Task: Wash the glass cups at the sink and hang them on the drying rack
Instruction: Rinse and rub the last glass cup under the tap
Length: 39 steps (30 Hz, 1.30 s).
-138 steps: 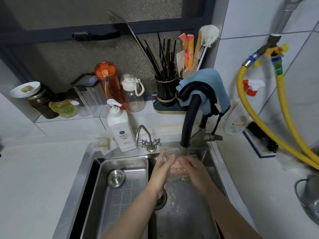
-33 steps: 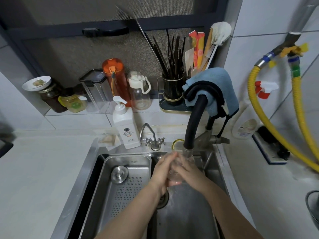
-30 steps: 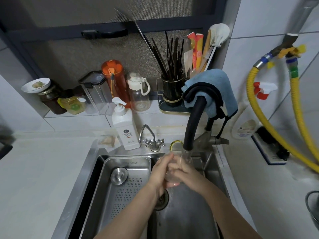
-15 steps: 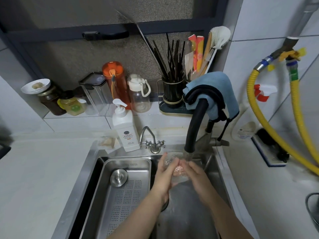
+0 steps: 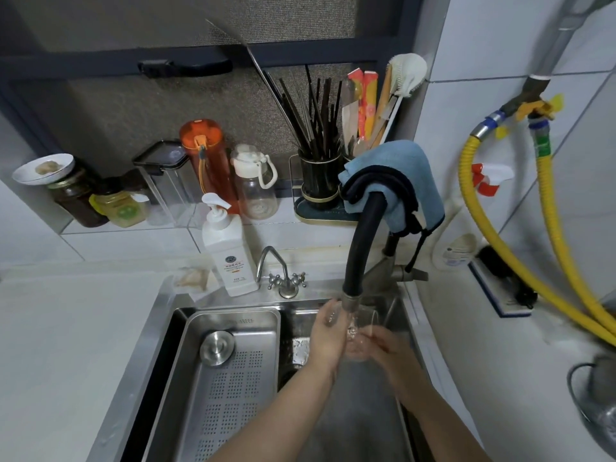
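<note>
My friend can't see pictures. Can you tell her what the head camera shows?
Two hands, the left hand and right hand, hold a clear glass cup under a black tap over a metal sink. A soap bottle stands behind the sink.

Blue cloth (image 5: 398, 168) on black faucet (image 5: 365, 241); yellow hoses (image 5: 546, 288); orange bottle (image 5: 203, 155); white soap dispenser (image 5: 228, 251)

Dim even light, soft focus, wide-angle bending at edges

Glass cup (image 5: 361, 331) under faucet (image 5: 361, 248) (apparently), tray (image 5: 230, 378) left.
</note>
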Tool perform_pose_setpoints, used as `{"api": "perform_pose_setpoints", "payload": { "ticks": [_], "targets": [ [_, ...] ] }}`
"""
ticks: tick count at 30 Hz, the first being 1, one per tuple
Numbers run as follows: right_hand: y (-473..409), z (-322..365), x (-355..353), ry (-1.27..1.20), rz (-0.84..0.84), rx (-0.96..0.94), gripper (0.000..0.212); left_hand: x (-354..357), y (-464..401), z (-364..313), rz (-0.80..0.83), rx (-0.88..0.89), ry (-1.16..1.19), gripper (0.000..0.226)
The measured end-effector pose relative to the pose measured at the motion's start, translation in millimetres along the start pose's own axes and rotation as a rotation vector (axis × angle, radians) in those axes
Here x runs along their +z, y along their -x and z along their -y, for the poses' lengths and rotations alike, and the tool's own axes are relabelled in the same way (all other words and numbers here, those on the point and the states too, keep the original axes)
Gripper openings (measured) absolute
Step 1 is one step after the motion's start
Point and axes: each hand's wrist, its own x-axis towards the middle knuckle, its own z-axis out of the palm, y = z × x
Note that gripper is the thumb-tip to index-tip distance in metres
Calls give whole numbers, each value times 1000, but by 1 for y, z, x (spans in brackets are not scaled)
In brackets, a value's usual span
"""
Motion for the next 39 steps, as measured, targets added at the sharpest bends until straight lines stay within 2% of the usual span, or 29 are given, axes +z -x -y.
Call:
{"api": "perform_pose_setpoints", "payload": {
  "ticks": [4, 6, 9, 11, 13, 15, 17, 19, 22, 23, 24, 27, 29, 31, 33, 34, 35, 37, 39],
  "targets": [
    [7, 11, -13, -114, -26, -57, 20, -3, 5, 10, 170, 30, -28, 70],
    [4, 11, -9, -115, 23, -83, 19, -10, 4, 10, 153, 83, -54, 58],
    [-1, 5, -1, 94, 163, -144, 22, -20, 0, 5, 83, 40, 57, 43],
    [-3, 6, 3, 136, 144, -171, 20, -28, 4, 3, 121, 9, 112, 54],
    [-6, 11, 10, 56, 50, -149, 16, -35, 10, 4, 165, 10, 89, 69],
    [-11, 15, 19, 10, -16, -141, 22, -39, 11, 6, 148, 31, 110, 77],
    [-13, 12, 29, 106, -1, -153, 25, -42, 6, 2, 117, 22, 151, 82],
    [-9, 10, 35, 258, 95, -204, 22, -46, -1, -5, 86, -20, 146, 84],
    [-7, 11, 28, 647, 209, -215, 45, -49, -2, -8, 65, -53, 83, 76],
    [-11, 11, 25, 701, 239, -199, 49, -47, -1, -6, 65, -59, 58, 71],
    [-16, 13, 25, 665, 265, -173, 45, -45, 1, -5, 72, -57, 38, 65],
    [-28, 16, 29, 266, 319, -104, 41, -38, 7, -9, 94, -68, 10, 47],
    [-29, 13, 27, 150, 342, -79, 41, -38, 6, -14, 99, -57, -17, 47],
    [-23, 7, 19, 310, 345, -90, 43, -40, 3, -16, 79, -74, 12, 56],
    [-17, 6, 12, 645, 348, -161, 73, -43, 0, -16, 76, -94, 22, 63],
    [-15, 7, 10, 767, 356, -196, 80, -44, -2, -13, 87, -99, 18, 62],
    [-17, 8, 8, 827, 355, -230, 75, -44, -1, -11, 99, -100, 18, 58],
    [-20, 17, 13, 778, 340, -248, 49, -42, 1, -10, 100, -99, 0, 49],
    [-22, 25, 20, 559, 401, -163, 51, -39, -1, -10, 85, -100, -20, 45]
  ]
}}
